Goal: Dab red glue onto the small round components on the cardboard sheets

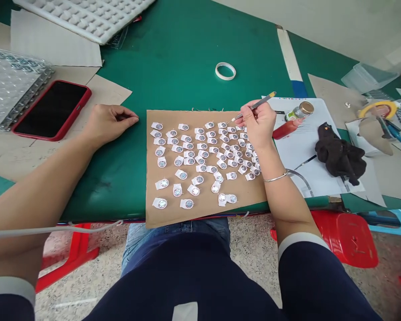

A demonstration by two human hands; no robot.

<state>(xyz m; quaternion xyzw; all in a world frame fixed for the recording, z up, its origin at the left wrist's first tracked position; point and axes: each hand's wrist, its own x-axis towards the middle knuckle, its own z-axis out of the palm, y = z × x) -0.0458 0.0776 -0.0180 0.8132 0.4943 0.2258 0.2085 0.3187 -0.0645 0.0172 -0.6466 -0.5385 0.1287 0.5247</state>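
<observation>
- cardboard (205,205) in the head view is lying flat on the green tabletop (173,53) in front of the person, its lower left corner jutting past the table edge.
- small silver-faced discs (203,154) with white paper tabs are covering the cardboard, spreading loosely on the left and crowding together toward the right, some overlapping.
- the right hand (259,125) is hovering over the cardboard's upper right part, thumb and fingers clamping together on a slim pen-like tool (260,101).
- the tool is slanting, its yellowish end pointing up to the right and its lower tip sitting near the discs; whether that tip is touching one, i cannot tell.
- a thin bracelet (276,179) is circling the right forearm.
- the left hand (112,124) is resting left of the cardboard, apart from it, fingers loosely curling; i cannot tell whether thumb and fingertips are meeting.
- a red-cased phone (51,109) is lying farther left, beside clear bumpy plastic (11,89).
- a white tape roll (225,78) is lying beyond the cardboard.
- to the right, a red bottle (282,130), a gold-lidded jar (297,112) and a dark cloth bundle (342,154) are lying on a white sheet (294,154).
</observation>
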